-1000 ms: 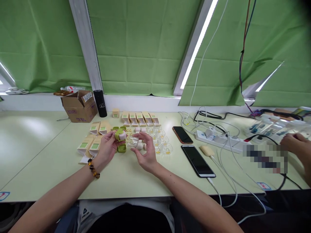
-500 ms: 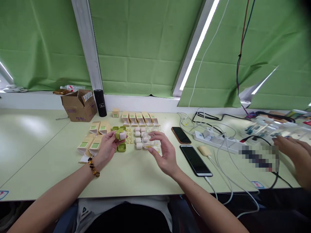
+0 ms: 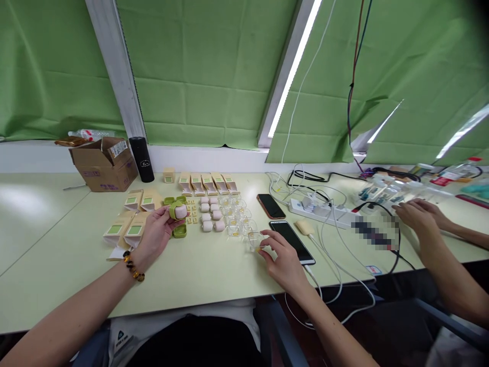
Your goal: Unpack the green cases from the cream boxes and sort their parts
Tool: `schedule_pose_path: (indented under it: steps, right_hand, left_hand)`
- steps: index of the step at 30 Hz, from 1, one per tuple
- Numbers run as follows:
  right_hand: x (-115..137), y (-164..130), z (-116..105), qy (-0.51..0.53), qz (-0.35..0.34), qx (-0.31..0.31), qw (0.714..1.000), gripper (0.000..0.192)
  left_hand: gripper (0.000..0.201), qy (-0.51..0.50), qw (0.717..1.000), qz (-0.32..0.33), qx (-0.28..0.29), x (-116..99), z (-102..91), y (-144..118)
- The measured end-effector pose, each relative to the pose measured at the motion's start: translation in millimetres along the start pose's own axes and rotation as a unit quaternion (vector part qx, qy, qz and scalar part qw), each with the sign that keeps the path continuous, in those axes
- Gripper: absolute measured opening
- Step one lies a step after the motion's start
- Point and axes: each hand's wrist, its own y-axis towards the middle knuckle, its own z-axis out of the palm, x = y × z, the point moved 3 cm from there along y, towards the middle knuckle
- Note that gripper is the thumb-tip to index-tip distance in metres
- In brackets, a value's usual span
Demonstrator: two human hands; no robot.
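My left hand (image 3: 156,232), wearing a beaded bracelet (image 3: 133,266), grips a small green case (image 3: 172,211) with a pale pink rounded block (image 3: 181,211) in it, raised over the table. Other green cases (image 3: 180,231) lie beside and behind it. My right hand (image 3: 284,260) pinches a small clear plastic cover (image 3: 254,239) between thumb and fingers, at the near right of a group of similar clear covers (image 3: 234,230). Between the hands, pale pink blocks (image 3: 207,226) stand in rows next to small yellow pieces (image 3: 192,214).
Small cartons (image 3: 135,229) stand left and at the back. Behind them are a cardboard box (image 3: 105,171) and a black bottle (image 3: 141,160). To the right lie two phones (image 3: 292,242), a power strip (image 3: 324,213) and cables. Another person's hands (image 3: 416,216) are at far right.
My right hand has moved right and nearer, away from the pink blocks, and now pinches a clear cover. My left hand still holds the green case. The view has swung right.
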Motion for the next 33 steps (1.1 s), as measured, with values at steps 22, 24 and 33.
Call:
schedule_pose_path:
  steps: [22, 24, 33]
  right_hand:
    - [103, 78, 47, 0.162, -0.138, -0.033, 0.976, 0.051]
    - [115, 96, 71, 0.212, -0.143, 0.003, 0.967, 0.060]
    - [128, 113, 116, 0.419, -0.082, 0.063, 0.902, 0.050]
  left_hand:
    - [0.017, 0.004, 0.996, -0.079, 0.032, 1, 14.2, -13]
    - [0.021, 0.000, 0.995, -0.090, 0.054, 1, 17.4, -15]
    - [0.027, -0.014, 0.984, -0.108, 0.142, 9, 25.5, -20]
